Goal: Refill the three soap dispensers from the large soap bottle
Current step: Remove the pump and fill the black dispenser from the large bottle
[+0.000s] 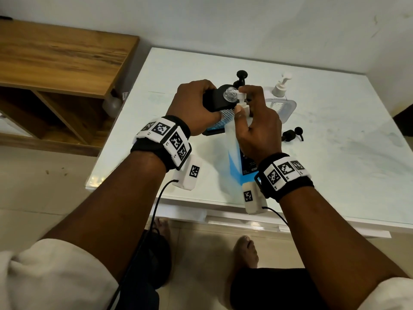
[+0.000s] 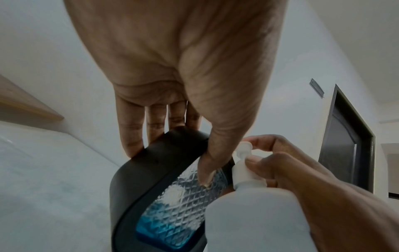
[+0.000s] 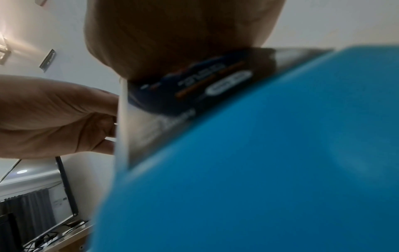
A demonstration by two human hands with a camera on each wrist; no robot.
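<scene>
My left hand point(image 1: 194, 106) grips a black-framed glass dispenser point(image 1: 220, 98) with its pump off and the round mouth open; blue soap point(image 2: 159, 233) lies at its bottom. My right hand point(image 1: 257, 126) holds the large translucent soap bottle point(image 1: 234, 157) by the neck, forefinger on its white pump head point(image 1: 241, 96), whose spout points at the open mouth. In the left wrist view the thumb point(image 2: 215, 153) lies on the dispenser's patterned glass point(image 2: 185, 196). The right wrist view is filled by the bottle's blue soap point(image 3: 270, 162).
A white pump dispenser point(image 1: 280, 86) stands at the back of the white table point(image 1: 335, 153). A black pump point(image 1: 241, 78) stands behind my hands. A loose black pump head point(image 1: 292, 134) lies to the right. A clear tray point(image 1: 281, 108) sits behind. Wooden shelf point(image 1: 55, 63) at left.
</scene>
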